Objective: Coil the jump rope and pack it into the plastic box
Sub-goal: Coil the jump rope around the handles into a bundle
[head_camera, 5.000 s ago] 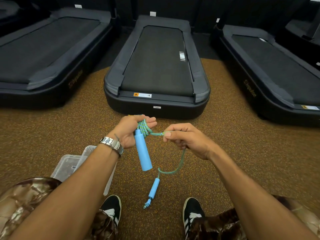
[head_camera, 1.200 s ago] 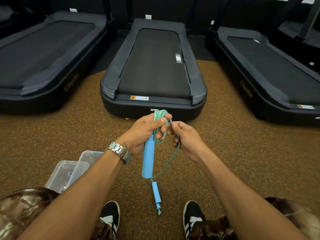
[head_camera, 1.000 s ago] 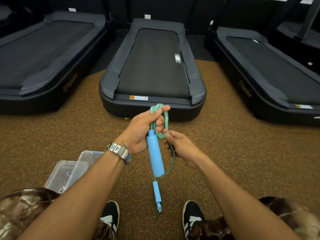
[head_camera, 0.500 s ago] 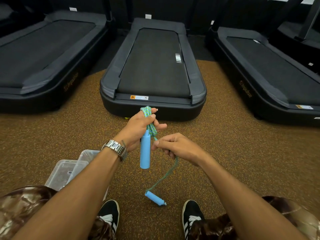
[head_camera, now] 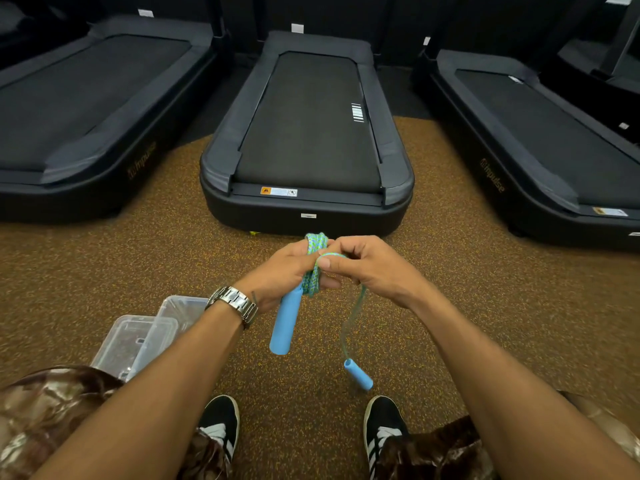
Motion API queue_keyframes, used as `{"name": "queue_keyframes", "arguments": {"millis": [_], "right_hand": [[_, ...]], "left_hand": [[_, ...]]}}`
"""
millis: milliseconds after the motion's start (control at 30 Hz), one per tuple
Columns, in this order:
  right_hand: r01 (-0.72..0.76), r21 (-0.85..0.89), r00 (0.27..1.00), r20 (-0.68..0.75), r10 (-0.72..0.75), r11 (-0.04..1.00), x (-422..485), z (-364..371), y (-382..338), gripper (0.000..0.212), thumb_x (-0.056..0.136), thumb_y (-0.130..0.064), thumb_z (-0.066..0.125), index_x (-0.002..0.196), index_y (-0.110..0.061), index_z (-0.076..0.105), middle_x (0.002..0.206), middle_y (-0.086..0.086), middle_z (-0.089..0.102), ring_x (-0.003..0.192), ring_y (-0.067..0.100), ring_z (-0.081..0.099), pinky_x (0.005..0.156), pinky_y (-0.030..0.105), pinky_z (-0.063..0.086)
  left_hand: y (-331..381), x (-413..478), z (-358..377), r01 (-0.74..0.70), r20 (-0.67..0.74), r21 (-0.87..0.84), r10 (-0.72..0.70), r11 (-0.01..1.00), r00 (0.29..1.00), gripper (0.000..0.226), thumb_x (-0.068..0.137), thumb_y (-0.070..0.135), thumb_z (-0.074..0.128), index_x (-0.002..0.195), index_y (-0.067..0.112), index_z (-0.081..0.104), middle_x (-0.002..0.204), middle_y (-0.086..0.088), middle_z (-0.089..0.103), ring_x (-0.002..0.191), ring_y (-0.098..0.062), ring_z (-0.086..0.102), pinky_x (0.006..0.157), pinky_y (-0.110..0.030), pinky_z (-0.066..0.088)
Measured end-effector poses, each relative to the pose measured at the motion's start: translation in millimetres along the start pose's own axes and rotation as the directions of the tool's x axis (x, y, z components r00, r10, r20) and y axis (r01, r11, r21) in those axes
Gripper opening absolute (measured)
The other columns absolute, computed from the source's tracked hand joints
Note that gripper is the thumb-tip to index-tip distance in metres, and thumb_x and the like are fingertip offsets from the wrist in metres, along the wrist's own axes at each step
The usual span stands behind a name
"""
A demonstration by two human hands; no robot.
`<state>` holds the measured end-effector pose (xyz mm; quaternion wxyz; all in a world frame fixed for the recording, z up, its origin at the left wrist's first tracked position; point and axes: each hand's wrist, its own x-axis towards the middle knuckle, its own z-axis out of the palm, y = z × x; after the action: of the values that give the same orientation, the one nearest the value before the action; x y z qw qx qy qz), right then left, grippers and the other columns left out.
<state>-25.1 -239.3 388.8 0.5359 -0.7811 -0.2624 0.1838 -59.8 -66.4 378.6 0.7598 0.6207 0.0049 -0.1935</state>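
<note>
The jump rope [head_camera: 314, 271] sits coiled in your left hand [head_camera: 282, 273], whose fingers wrap the loops and the top of one blue handle [head_camera: 284, 325]. Your right hand [head_camera: 375, 268] pinches a strand beside the coil. The other handle [head_camera: 358, 374] hangs low near your right shoe [head_camera: 382, 427]. The plastic box [head_camera: 136, 341] lies on the floor [head_camera: 485, 306] by your left knee

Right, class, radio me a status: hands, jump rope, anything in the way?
Left hand grips coiled rope and one blue handle. Right hand pinches a loop; second handle hangs below. Plastic box on floor, nothing blocking.
</note>
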Motion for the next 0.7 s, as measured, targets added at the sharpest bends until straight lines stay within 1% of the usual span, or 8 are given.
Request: {"name": "queue_keyframes", "arguments": {"millis": [67, 167, 233, 333, 400, 467, 600, 700], "right_hand": [[0.003, -0.004, 0.999, -0.036, -0.004, 1.000, 2.6, -1.2, 5.3, 0.014, 0.089, -0.028, 0.073, 0.088, -0.014, 0.074, 0.075, -0.008, 0.068, 0.073, 0.004, 0.059, 0.069, 0.034, 0.051], [0.007, -0.042, 0.994, -0.105, -0.012, 0.999, 5.0, -2.8, 11.3, 0.011, 0.085, -0.034, 0.075, 0.087, -0.023, 0.074, 0.082, -0.007, 0.072, 0.079, 0.007, 0.063, 0.075, 0.037, 0.053], [0.034, -0.013, 0.988, -0.148, -0.036, 0.999, 5.6, -3.5, 12.6, 0.009, 0.083, -0.032, 0.077, 0.085, -0.024, 0.073, 0.083, -0.007, 0.072, 0.080, 0.006, 0.063, 0.076, 0.034, 0.052], [0.045, 0.047, 0.978, -0.205, -0.035, 0.998, 8.4, -5.8, 15.6, 0.007, 0.084, -0.024, 0.077, 0.083, -0.021, 0.070, 0.081, -0.004, 0.070, 0.078, 0.008, 0.063, 0.077, 0.033, 0.052], [0.046, 0.132, 0.974, -0.224, -0.016, 0.990, 8.7, -6.2, 16.0, 0.007, 0.088, -0.016, 0.073, 0.083, -0.018, 0.069, 0.079, -0.001, 0.067, 0.073, 0.008, 0.062, 0.071, 0.028, 0.054], [0.033, 0.169, 0.971, -0.239, 0.009, 0.985, 8.5, -7.1, 16.8, 0.006, 0.091, -0.015, 0.070, 0.085, -0.015, 0.068, 0.077, 0.000, 0.065, 0.067, 0.005, 0.059, 0.063, 0.020, 0.050], [-0.012, 0.231, 0.965, -0.252, 0.072, 0.973, 8.0, -7.9, 23.6, 0.013, 0.097, -0.018, 0.061, 0.087, -0.016, 0.070, 0.080, -0.001, 0.065, 0.075, 0.011, 0.057, 0.071, 0.025, 0.047], [-0.058, 0.259, 0.961, -0.248, 0.125, 0.964, 4.5, -4.9, 30.5, 0.022, 0.102, -0.019, 0.053, 0.088, -0.018, 0.070, 0.077, 0.002, 0.061, 0.070, 0.018, 0.046, 0.063, 0.026, 0.038]], "left_hand": [[-1.4, -0.2, 1.8, 0.021, -0.001, 0.004, -0.021, 1.000, 1.000, 0.024, 0.098, 0.015, 0.053, 0.119, 0.009, 0.064, 0.101, -0.012, 0.075, 0.073, -0.019, 0.073, 0.073, -0.031, 0.055], [-1.6, -2.9, 4.6, 0.055, -0.022, -0.113, -0.058, 0.992, 0.998, 0.023, 0.100, 0.021, 0.051, 0.112, 0.008, 0.066, 0.097, -0.020, 0.074, 0.065, -0.022, 0.073, 0.060, -0.029, 0.058], [0.2, -6.1, 7.5, 0.077, 0.005, -0.144, -0.077, 0.987, 0.997, 0.028, 0.102, 0.025, 0.046, 0.111, 0.006, 0.064, 0.094, -0.023, 0.074, 0.060, -0.022, 0.072, 0.056, -0.027, 0.058], [0.5, -6.8, 8.1, 0.114, 0.085, -0.162, -0.101, 0.980, 0.991, 0.041, 0.102, 0.033, 0.041, 0.124, 0.000, 0.056, 0.103, -0.027, 0.072, 0.060, -0.022, 0.070, 0.063, -0.030, 0.057], [0.5, -7.1, 5.6, 0.143, 0.138, -0.157, -0.122, 0.977, 0.983, 0.048, 0.100, 0.036, 0.042, 0.128, -0.001, 0.054, 0.103, -0.027, 0.071, 0.059, -0.021, 0.068, 0.064, -0.028, 0.056], [0.8, -9.2, 4.3, 0.178, 0.206, -0.160, -0.143, 0.971, 0.968, 0.051, 0.098, 0.036, 0.044, 0.130, -0.002, 0.055, 0.099, -0.027, 0.071, 0.058, -0.020, 0.065, 0.062, -0.025, 0.056], [0.1, -10.4, 4.1, 0.159, 0.258, -0.184, -0.108, 0.970, 0.960, 0.047, 0.097, 0.034, 0.045, 0.128, 0.002, 0.060, 0.089, -0.022, 0.072, 0.056, -0.018, 0.062, 0.060, -0.023, 0.054], [0.7, -9.7, 4.9, 0.122, 0.244, -0.198, -0.071, 0.973, 0.967, 0.045, 0.098, 0.032, 0.044, 0.129, 0.004, 0.060, 0.085, -0.021, 0.071, 0.057, -0.017, 0.062, 0.060, -0.023, 0.054]]}}
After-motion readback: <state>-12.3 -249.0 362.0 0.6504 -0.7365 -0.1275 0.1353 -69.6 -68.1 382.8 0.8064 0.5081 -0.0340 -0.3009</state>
